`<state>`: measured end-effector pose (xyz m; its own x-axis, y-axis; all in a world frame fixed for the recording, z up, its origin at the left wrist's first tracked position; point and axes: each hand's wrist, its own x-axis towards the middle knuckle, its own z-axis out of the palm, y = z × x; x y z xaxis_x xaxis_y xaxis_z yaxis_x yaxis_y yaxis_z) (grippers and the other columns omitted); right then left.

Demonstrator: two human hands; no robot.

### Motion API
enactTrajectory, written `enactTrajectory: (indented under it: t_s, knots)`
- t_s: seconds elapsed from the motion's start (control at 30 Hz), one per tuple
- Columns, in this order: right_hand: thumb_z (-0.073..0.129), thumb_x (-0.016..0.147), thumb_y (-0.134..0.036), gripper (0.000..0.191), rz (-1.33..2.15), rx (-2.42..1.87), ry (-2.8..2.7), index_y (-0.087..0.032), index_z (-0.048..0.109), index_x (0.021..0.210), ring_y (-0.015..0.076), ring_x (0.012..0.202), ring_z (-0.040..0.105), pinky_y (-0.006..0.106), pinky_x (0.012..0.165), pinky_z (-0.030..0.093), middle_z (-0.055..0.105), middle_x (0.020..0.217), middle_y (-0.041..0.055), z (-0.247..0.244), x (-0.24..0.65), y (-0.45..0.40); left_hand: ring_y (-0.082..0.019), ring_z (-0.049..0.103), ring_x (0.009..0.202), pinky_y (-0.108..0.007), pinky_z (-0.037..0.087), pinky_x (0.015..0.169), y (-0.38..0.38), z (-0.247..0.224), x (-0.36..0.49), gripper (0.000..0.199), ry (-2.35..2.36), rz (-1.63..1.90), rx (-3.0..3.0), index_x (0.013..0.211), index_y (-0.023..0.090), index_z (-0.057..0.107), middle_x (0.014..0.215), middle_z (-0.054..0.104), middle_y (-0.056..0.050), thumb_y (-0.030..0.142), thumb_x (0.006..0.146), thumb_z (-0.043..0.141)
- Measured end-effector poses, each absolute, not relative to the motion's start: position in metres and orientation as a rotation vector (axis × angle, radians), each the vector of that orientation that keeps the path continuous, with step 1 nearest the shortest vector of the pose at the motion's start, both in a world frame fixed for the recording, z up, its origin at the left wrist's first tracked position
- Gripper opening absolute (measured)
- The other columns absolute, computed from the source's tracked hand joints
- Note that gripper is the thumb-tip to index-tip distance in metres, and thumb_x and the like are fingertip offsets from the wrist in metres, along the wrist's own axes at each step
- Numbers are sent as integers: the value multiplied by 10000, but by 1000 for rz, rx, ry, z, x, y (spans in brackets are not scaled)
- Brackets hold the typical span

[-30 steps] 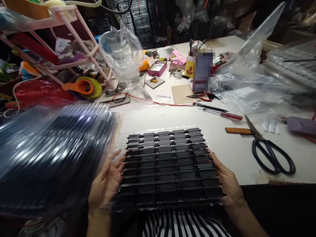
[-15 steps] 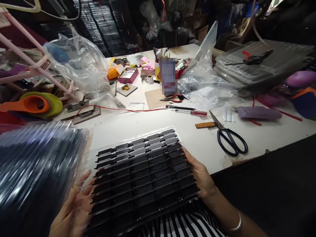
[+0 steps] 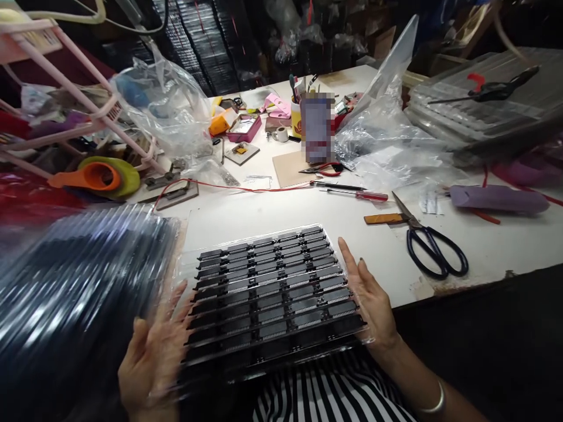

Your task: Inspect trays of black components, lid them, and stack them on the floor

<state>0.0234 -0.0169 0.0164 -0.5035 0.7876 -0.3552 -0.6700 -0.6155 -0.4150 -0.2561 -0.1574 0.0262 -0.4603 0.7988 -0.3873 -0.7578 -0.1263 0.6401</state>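
A clear plastic tray (image 3: 187, 258) tilts toward me at the table's front edge, filled with rows of black comb-toothed parts (image 3: 270, 313). My left hand (image 3: 147, 354) supports its left side, with the thumb up and the fingers partly seen through the clear rim. At the opposite side my right hand (image 3: 376, 302) bears against the tray with its palm, its fingers stretched forward along the edge. Some of the left fingers are blurred. Close by my left hand stands a tall stack of similar trays (image 3: 88, 293), smeared in the picture.
Scissors (image 3: 433, 246) lie on the white table (image 3: 246, 211) at right, near a screwdriver (image 3: 373, 196) and pliers (image 3: 328, 170). Plastic bags (image 3: 382, 140) and a blurred-out upright object (image 3: 317, 129) stand further back. A pink rack (image 3: 105, 111) rises at left.
The view has shifted, so things appear further right. The tray has tipped, showing its rows of parts more plainly. My right fingers have straightened along its edge.
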Motion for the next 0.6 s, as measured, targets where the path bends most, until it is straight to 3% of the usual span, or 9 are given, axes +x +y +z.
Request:
enactTrajectory:
  t_s: [0.3, 0.6]
  knots:
    - [377, 926, -552, 551, 2228, -655, -287, -346, 328, 1435, 205, 1216, 533, 452, 1049, 373, 537, 1373, 32, 21, 24, -18, -271, 542, 1193, -458, 375, 1056, -152, 35, -251, 489, 1291, 1643, -5, 1364, 358, 456, 1203, 664, -9, 274, 883, 482]
    - [368, 932, -547, 526, 2212, -642, -301, -336, 383, 1413, 206, 1248, 503, 443, 1074, 341, 520, 1390, 21, 21, 23, -19, -280, 574, 1151, -465, 436, 1004, -146, 41, -247, 489, 1346, 1607, 14, 1351, 331, 474, 1153, 686, 3, 328, 865, 527]
